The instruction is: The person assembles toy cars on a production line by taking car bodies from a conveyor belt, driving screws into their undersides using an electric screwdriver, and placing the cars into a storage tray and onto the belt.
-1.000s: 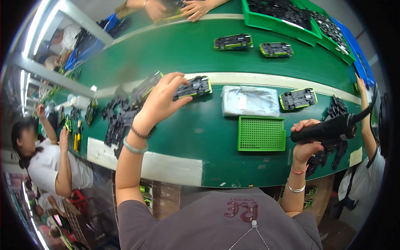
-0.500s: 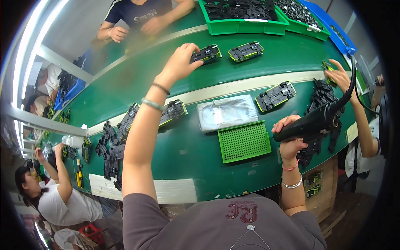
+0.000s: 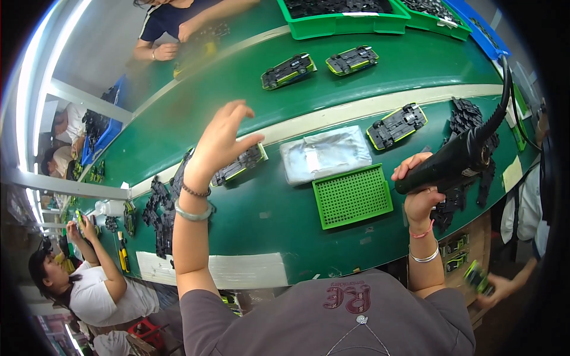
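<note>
My right hand is closed round a black electric screwdriver, whose cable rises toward the upper right. My left hand holds nothing; its fingers are apart over an upside-down toy car that it partly hides. Two more upturned cars with black undersides and bright green edges, a left one and a right one, lie on the far green strip. Another upturned car rests just beyond my right hand. Between my hands lie a pale plastic-wrapped packet and a green perforated tray.
Black plastic parts are heaped at left and right. A green bin of black parts stands at the back. Co-workers sit across the table and at left; another person's hand holds a green car at lower right.
My left hand has let go of the far left car and drawn back toward me. My right hand keeps the screwdriver nearly in place. The co-worker's hand at right has dropped below the table edge.
</note>
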A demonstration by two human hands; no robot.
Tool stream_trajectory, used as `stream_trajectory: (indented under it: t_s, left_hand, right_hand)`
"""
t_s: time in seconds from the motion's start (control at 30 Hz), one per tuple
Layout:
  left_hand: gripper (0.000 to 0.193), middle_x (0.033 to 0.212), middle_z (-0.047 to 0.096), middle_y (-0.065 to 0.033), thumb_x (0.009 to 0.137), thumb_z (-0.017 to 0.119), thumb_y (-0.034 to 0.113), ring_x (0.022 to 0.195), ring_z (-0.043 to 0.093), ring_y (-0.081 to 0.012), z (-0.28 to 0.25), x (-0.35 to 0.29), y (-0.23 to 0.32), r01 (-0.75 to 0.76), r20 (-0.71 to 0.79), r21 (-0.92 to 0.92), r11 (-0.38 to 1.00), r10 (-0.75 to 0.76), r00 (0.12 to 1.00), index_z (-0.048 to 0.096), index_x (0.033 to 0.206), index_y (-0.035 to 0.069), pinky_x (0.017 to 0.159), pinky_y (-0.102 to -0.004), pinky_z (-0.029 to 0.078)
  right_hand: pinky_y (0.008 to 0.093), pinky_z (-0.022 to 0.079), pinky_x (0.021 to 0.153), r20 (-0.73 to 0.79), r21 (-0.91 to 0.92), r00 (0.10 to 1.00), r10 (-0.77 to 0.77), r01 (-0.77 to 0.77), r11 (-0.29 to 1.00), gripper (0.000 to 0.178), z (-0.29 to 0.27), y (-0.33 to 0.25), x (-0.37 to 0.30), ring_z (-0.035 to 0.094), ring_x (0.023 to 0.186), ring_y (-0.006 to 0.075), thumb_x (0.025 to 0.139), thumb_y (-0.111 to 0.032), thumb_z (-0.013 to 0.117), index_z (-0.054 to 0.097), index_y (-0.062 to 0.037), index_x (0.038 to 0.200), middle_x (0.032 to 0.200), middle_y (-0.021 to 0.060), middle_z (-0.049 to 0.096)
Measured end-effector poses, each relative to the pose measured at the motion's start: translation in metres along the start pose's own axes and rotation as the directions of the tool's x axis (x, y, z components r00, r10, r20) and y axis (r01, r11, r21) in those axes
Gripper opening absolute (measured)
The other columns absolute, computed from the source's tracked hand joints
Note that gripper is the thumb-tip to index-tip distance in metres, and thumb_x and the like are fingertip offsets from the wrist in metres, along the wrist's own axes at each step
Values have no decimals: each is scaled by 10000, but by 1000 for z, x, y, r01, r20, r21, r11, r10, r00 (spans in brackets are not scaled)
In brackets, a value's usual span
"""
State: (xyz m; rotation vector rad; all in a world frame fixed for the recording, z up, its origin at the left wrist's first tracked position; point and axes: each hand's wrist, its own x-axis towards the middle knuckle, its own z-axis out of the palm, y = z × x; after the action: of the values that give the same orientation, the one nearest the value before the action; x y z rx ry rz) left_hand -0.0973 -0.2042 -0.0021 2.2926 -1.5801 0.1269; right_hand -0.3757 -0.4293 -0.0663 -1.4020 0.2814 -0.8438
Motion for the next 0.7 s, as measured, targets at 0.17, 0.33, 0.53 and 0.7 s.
stream_trajectory:
  t_s: [0.17,0.33,0.53,0.7]
  left_hand:
    - [426,1062,546,-167,703,734,244,1014,515,-324,20,78,-28,-110,-91,-41,993,106,990,517,999,28,850,-381,435]
    - [485,1045,579,-172,690,745,231,980,557,-320,63,132,-54,149,175,-148,978,-122,977,488,1058,50,837,-384,453]
    - [408,945,616,-168,668,741,184,911,586,-329,72,119,-61,94,3,-159,983,-94,996,552,1009,63,802,-397,467]
    - [383,944,623,-141,718,697,198,871,607,-269,24,70,17,-135,-89,-346,928,111,990,566,1032,21,769,-347,475]
  right_hand:
    - [303,453,640,33,-34,998,-49,50,998,902,1,3,-2,503,640,158,580,-878,337,419,-31,880,723,59,462]
    - [298,452,624,44,-9,992,-116,116,993,902,2,7,-7,508,624,159,573,-884,326,420,-39,874,699,56,474]
    - [302,452,632,52,-25,998,-46,48,999,927,5,5,-6,498,625,166,541,-888,345,414,-33,893,708,61,475]
    - [308,447,654,40,-8,999,-26,26,1000,957,-1,6,-4,487,686,163,500,-891,406,407,-28,913,759,66,469]
